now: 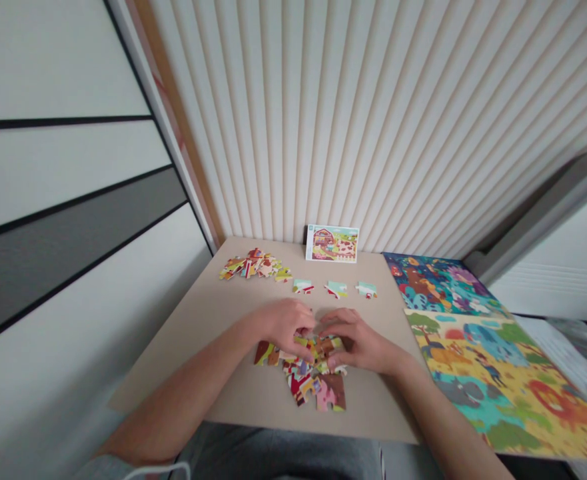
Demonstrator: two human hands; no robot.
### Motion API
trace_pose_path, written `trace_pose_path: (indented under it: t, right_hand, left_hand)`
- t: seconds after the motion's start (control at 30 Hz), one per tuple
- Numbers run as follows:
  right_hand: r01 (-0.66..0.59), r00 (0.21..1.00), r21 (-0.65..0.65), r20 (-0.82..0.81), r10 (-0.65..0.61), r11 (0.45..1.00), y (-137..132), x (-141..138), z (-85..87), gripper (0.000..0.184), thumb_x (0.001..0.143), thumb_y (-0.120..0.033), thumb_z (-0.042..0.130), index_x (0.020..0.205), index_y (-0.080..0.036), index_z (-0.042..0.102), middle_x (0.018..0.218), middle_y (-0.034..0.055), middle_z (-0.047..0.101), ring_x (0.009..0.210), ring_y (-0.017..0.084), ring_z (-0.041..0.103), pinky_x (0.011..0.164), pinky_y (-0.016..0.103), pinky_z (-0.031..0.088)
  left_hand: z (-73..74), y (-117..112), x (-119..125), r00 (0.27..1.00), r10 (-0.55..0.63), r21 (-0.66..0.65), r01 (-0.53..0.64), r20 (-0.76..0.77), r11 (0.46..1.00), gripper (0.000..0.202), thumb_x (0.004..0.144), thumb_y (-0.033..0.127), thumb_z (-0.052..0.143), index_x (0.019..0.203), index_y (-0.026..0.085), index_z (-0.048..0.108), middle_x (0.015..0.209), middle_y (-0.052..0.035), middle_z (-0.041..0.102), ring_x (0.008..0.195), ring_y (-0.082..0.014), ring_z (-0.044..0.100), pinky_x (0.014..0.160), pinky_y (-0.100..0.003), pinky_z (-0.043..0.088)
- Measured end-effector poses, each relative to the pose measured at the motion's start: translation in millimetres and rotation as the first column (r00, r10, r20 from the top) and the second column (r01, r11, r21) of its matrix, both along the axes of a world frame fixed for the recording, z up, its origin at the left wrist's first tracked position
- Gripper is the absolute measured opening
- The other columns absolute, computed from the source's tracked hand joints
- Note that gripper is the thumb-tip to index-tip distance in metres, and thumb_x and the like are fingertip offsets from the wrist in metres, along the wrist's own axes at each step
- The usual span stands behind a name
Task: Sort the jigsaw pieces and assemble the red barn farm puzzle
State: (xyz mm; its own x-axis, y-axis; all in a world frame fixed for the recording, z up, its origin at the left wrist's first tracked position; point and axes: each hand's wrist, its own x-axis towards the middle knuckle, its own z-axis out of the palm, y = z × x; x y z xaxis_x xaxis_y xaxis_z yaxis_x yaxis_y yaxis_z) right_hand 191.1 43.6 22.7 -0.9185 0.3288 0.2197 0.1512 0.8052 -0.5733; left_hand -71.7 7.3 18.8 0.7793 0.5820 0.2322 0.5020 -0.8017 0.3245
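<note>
A heap of jigsaw puzzle pieces (303, 387) lies on the table near its front edge. My left hand (288, 325) rests over the heap's left side, its fingers curled and its thumb stretched apart across the pieces. Across from it, my right hand (356, 341) bends over the heap's right side, thumb and fingertips apart and touching pieces. In neither hand can I see a piece clearly gripped. Both hands cover part of the heap. Beyond them, a pale blue puzzle piece (302, 287), another piece (336, 289) and a third piece (367, 289) lie spaced in a row.
Another pile of puzzle pieces (253, 263) sits at the table's (198, 327) back left. A farm picture card (333, 243) stands against the ribbed wall (293, 133). To the right lie a dark blue finished puzzle (443, 283) and a yellow animal puzzle (503, 380).
</note>
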Motion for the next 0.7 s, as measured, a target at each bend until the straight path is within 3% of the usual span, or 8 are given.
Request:
trace_pose_path:
  t: [0.07,0.17,0.37,0.5,0.7]
  right_hand:
    - [-0.008,1.0,0.007,-0.005,0.009,1.0,-5,-3,1.7,0.04,0.081,-0.056,0.076,0.107,-0.026,0.075,0.127,0.0098,0.062,0.124,0.026,0.053,0.106,0.042,0.039]
    - [-0.023,1.0,0.046,-0.002,0.023,0.999,-13,-9,5.0,0.038,0.08,-0.057,0.076,0.099,-0.024,0.075,0.121,0.0099,0.062,0.12,0.026,0.054,0.104,0.042,0.038]
    - [-0.138,0.99,0.139,0.044,0.133,0.981,-32,-20,11.2,0.034,0.086,-0.056,0.072,0.103,-0.026,0.074,0.119,0.0072,0.063,0.117,0.024,0.054,0.105,0.042,0.035]
    - [-0.194,0.981,0.211,0.065,0.184,0.958,-42,-26,7.4,0.034,0.088,-0.052,0.072,0.111,-0.027,0.073,0.117,0.0052,0.066,0.116,0.023,0.056,0.108,0.041,0.034]
    - [-0.242,0.969,0.425,0.053,0.243,0.872,-45,-30,2.5,0.017,0.101,-0.032,0.057,0.106,-0.024,0.071,0.101,0.0042,0.072,0.1,0.019,0.063,0.101,0.039,0.04]
  left_hand:
    - [-0.4,-1,1,0.999,0.014,-0.009,-0.014,-0.032,1.0,0.052,0.071,0.069,0.075,0.07,0.02,0.058,0.07,-0.0015,0.061,0.066,-0.017,0.057,0.067,-0.03,0.042]
    - [-0.8,0,-1,0.998,0.034,-0.069,-0.038,-0.06,0.997,0.052,0.068,0.068,0.078,0.076,0.019,0.061,0.076,-0.0024,0.064,0.07,-0.0179,0.06,0.069,-0.029,0.044]
    - [-2.3,5,-9,0.999,0.042,-0.275,-0.041,-0.003,0.96,0.039,0.073,0.052,0.082,0.088,0.02,0.067,0.087,-0.0022,0.067,0.081,-0.0187,0.063,0.075,-0.027,0.047]
    - [-5.6,8,-13,0.998,0.022,-0.346,0.0,0.062,0.938,0.028,0.075,0.038,0.083,0.09,0.021,0.067,0.089,-0.0013,0.066,0.082,-0.018,0.062,0.076,-0.027,0.047]
    - [-5.4,9,-17,0.995,0.008,-0.403,0.034,0.102,0.915,0.029,0.078,0.038,0.082,0.098,0.021,0.068,0.097,-0.0029,0.067,0.085,-0.0174,0.062,0.079,-0.027,0.048]
